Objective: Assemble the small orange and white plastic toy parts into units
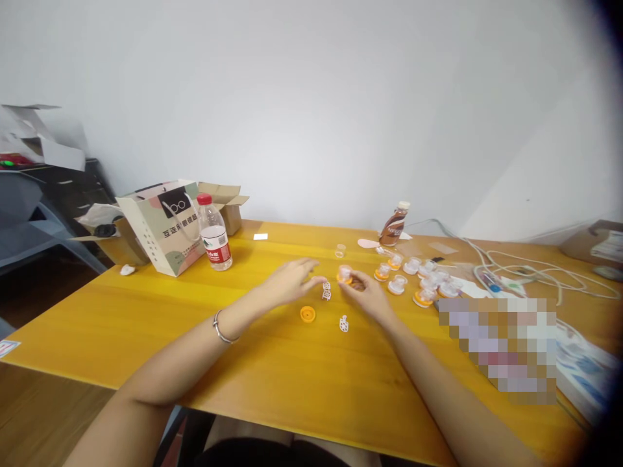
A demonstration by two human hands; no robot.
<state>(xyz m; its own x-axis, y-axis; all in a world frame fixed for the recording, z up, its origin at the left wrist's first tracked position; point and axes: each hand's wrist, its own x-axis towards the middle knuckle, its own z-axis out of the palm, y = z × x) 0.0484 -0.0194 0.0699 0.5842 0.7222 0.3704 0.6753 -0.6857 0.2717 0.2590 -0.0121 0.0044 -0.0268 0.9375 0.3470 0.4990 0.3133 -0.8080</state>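
table top point(272, 363), yellow, with two bare forearms reaching in from the bottom of the frame. left hand point(291, 282) just left of centre, palm down, fingers released and stretched forward, tips close to the right hand; cannot tell whether they touch anything. thin metal bangle point(220, 328) on that wrist. right hand point(364, 297) curled at centre, fingers closed on a small clear cup point(344, 274) with an orange base, apparently gripping it at the fingertips.

between the hands, two white lattice pieces point(326, 291), one just above the other. third white lattice piece point(343, 323) lies just below, near the right hand. orange cap point(307, 314) lies flat below the left hand. clear ring point(340, 250) stands alone above the hands. to the right, a tight cluster of clear cups on orange bases point(398, 284); exact count hard to tell.

farther back, left of centre: water bottle point(215, 237) with red cap, upright, beside a paper gift bag point(163, 227), with a cardboard box point(228, 207) behind it. brown drink bottle point(393, 226) tilted at the far edge. white cable point(535, 279) coiled at right. pixelated patch point(497, 350) hides part of the lower right.
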